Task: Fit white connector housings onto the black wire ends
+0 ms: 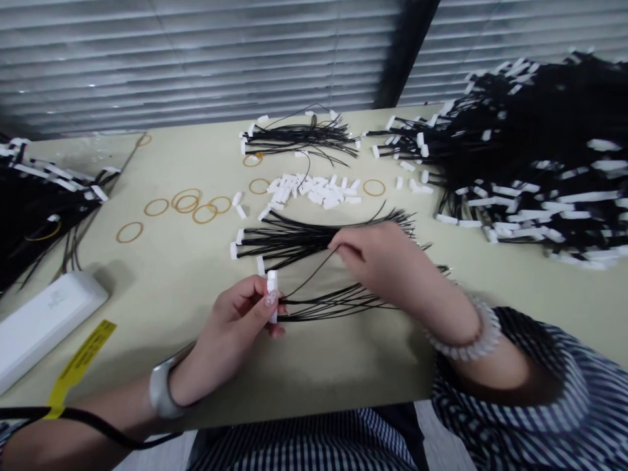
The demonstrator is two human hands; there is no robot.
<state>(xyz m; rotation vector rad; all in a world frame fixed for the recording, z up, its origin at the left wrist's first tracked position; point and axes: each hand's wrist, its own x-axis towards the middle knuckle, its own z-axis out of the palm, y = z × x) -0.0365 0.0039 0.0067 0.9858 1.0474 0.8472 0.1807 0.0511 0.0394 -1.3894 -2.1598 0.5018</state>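
My left hand [240, 311] pinches a white connector [273, 281] between thumb and fingers, near the table's front. Several thin black wires [333, 303] run from that connector to the right, passing below my right forearm. My right hand [370, 252] is closed on a single black wire [314, 271], which slants up from the connector to its fingertips. Just behind both hands lies a bundle of black wires [294, 235] with white connectors at its left end. My right hand partly covers this bundle.
Behind the bundle are a pile of small white connectors [314, 190] and another wire bundle [299, 139]. Rubber bands [186, 201] lie at left. Large wire heaps stand at right [534, 144] and left [34, 203]. A white box [49, 320] and a yellow-tagged cable [81, 363] are front left.
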